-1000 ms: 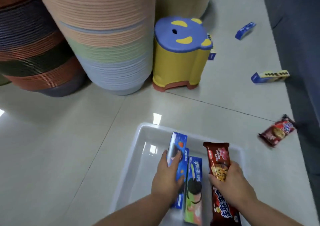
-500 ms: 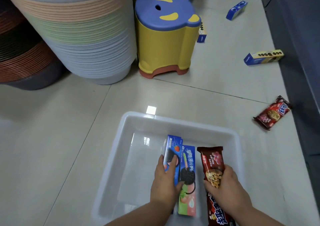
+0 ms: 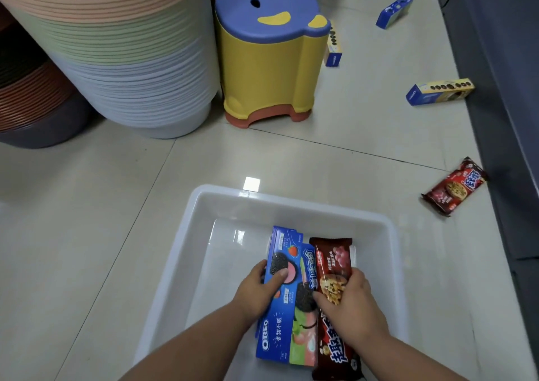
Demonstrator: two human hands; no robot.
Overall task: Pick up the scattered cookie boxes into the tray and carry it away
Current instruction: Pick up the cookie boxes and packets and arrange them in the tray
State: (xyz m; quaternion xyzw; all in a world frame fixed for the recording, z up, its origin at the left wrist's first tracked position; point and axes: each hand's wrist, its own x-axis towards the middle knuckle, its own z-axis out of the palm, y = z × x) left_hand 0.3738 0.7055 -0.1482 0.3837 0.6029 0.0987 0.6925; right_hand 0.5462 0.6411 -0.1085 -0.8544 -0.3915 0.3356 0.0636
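Observation:
A white plastic tray (image 3: 291, 205) sits on the tiled floor in front of me. Inside it my left hand (image 3: 259, 290) grips blue Oreo boxes (image 3: 280, 331), stacked and lying flat. My right hand (image 3: 350, 302) holds a long brown chocolate-chip cookie packet (image 3: 334, 258) beside them in the tray. On the floor lie a second brown cookie packet (image 3: 455, 186) at right, a blue-and-yellow cookie box (image 3: 440, 91) further back, a blue box (image 3: 393, 11) at the far back, and another box (image 3: 334, 46) standing behind the stool.
A yellow stool with a blue top (image 3: 271, 50) stands behind the tray. Tall stacks of coloured basins (image 3: 116, 53) and dark basins (image 3: 29, 94) fill the left. A dark grey cabinet (image 3: 507, 88) runs along the right edge.
Both hands have lowered the Oreo boxes and the brown packet deeper into the tray, and the boxes have tipped from on edge to lying flat. The view has moved closer to the tray.

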